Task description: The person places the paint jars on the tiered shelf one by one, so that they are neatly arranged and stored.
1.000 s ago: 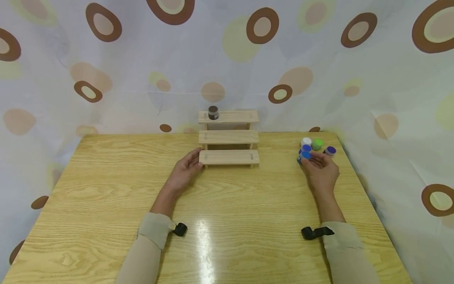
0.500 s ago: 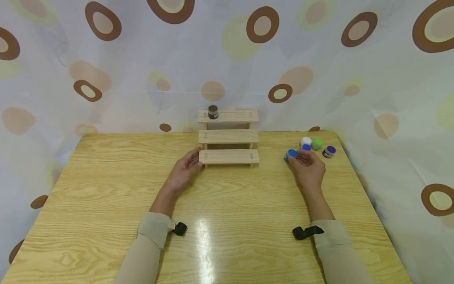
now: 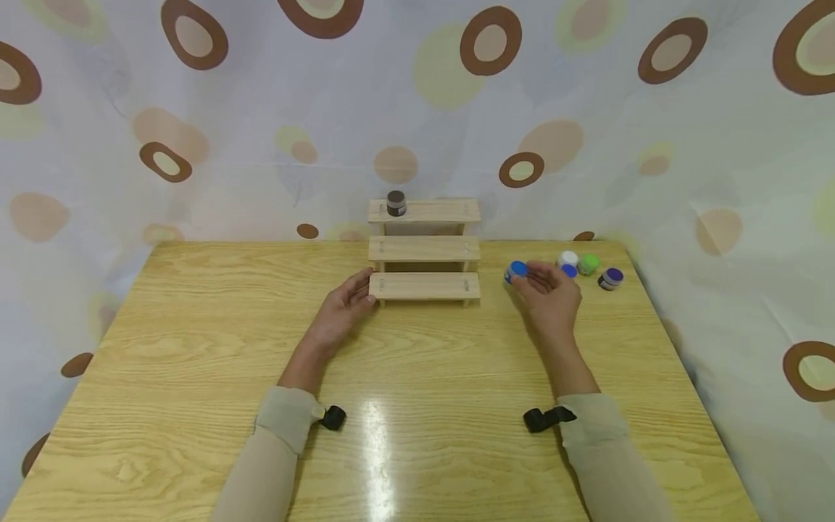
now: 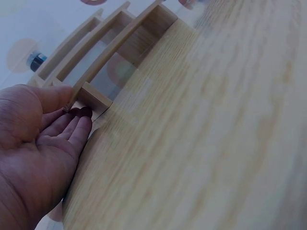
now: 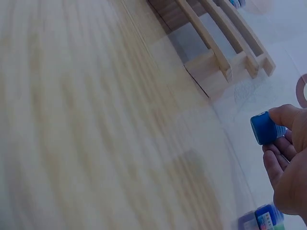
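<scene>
Just left of the right hand's (image 3: 551, 301) knuckles, a small blue jar (image 3: 513, 275) is pinched by its sides between thumb and fingers, lid uppermost. It looks clear of the wooden table (image 3: 443, 377). The side hold leaves the top uncovered, probably so the jar can stay roughly upright.

To the left of that grip is a three-step wooden stand (image 3: 424, 286). The left hand (image 3: 338, 312) grasps the near end of its lowest step, thumb on the board's edge and fingers tucked underneath, likely to stop the frame shifting. Above that grip, toward the left of the top step, a dark jar (image 3: 396, 205) sits upright.

Behind and right of the right hand, a white jar (image 3: 567, 259), a green jar (image 3: 589, 264) and a partly hidden deeper-blue jar (image 3: 570, 271) cluster within easy reach; a purple jar (image 3: 611, 279) stands slightly apart, farther right.
</scene>
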Demonstrator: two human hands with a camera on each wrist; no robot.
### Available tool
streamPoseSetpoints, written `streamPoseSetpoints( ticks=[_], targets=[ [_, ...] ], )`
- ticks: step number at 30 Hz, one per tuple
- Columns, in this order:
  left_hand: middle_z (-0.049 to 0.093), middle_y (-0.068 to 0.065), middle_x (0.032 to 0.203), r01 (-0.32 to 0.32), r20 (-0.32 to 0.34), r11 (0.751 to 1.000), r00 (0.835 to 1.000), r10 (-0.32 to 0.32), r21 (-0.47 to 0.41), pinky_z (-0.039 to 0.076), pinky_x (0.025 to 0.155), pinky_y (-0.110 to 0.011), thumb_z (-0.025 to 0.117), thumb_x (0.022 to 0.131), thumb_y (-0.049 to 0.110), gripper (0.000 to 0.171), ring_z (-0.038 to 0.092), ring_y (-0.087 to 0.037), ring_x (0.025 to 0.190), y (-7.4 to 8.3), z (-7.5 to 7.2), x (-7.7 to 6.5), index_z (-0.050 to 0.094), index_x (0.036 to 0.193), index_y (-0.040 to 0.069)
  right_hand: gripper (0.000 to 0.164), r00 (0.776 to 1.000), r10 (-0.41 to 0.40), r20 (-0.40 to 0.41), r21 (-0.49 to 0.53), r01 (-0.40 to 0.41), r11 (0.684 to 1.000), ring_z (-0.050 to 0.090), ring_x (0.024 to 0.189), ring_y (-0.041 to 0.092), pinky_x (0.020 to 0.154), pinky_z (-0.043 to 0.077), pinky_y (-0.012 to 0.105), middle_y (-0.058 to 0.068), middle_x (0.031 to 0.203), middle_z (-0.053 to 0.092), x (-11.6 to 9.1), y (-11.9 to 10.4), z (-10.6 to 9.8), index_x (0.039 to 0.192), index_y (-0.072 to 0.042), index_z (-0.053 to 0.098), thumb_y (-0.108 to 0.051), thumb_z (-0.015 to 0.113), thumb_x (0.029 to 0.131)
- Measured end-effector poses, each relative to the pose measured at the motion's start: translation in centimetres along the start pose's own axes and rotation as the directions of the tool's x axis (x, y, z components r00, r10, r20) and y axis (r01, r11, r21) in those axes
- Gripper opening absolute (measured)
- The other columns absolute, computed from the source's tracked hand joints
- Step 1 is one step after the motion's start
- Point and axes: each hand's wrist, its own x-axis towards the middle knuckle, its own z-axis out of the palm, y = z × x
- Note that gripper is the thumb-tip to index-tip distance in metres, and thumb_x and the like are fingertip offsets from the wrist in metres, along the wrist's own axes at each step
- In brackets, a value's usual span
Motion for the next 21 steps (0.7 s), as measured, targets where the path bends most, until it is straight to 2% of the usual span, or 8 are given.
streamPoseSetpoints(
  ticks=[7,13,16,21],
  targets=[
    [0.036,-0.012,0.169,0.000,-0.002,1.000,1.000,0.000,-0.010,0.043,0.119,-0.033,0.057,0.111,0.009,0.063,0.037,-0.028,0.155,0.0,0.0,0.1,0.028,0.167,0.008,0.039,1.000,-0.022,0.011,-0.017,0.023,1.000,0.070,0.113,0.033,0.093,0.059,0.022,0.029,0.125,0.069,-1.5,-4.6,0.9,0.125,0.013,0.069,0.000,0.083,0.090],
    [0.037,-0.012,0.168,-0.007,-0.005,1.000,1.000,0.007,-0.014,0.042,0.120,-0.037,0.057,0.110,0.009,0.063,0.038,-0.028,0.154,0.1,0.0,0.1,0.030,0.167,0.008,0.037,0.998,-0.068,-0.019,-0.020,0.068,0.998,0.073,0.108,0.026,0.092,0.060,0.022,0.029,0.122,0.071,-1.5,-5.4,1.4,0.122,0.013,0.070,-0.001,0.083,0.090],
    [0.037,-0.013,0.168,-0.007,-0.003,1.000,1.000,0.007,-0.015,0.041,0.121,-0.038,0.057,0.110,0.009,0.063,0.038,-0.029,0.154,0.1,0.0,0.1,0.030,0.167,0.007,0.035,0.995,-0.094,-0.038,-0.007,0.094,0.996,0.073,0.107,0.028,0.090,0.060,0.021,0.028,0.120,0.071,-1.3,-6.0,1.8,0.121,0.012,0.071,-0.001,0.083,0.090],
    [0.037,-0.013,0.168,-0.011,-0.006,1.000,1.000,0.011,-0.010,0.040,0.122,-0.038,0.057,0.110,0.009,0.063,0.038,-0.029,0.154,0.0,0.0,0.0,0.029,0.167,0.007,0.036,0.993,-0.115,-0.026,0.035,0.116,0.993,0.070,0.112,0.031,0.093,0.058,0.021,0.026,0.122,0.070,0.1,-6.2,3.1,0.122,0.011,0.070,-0.002,0.083,0.091]
  ],
)
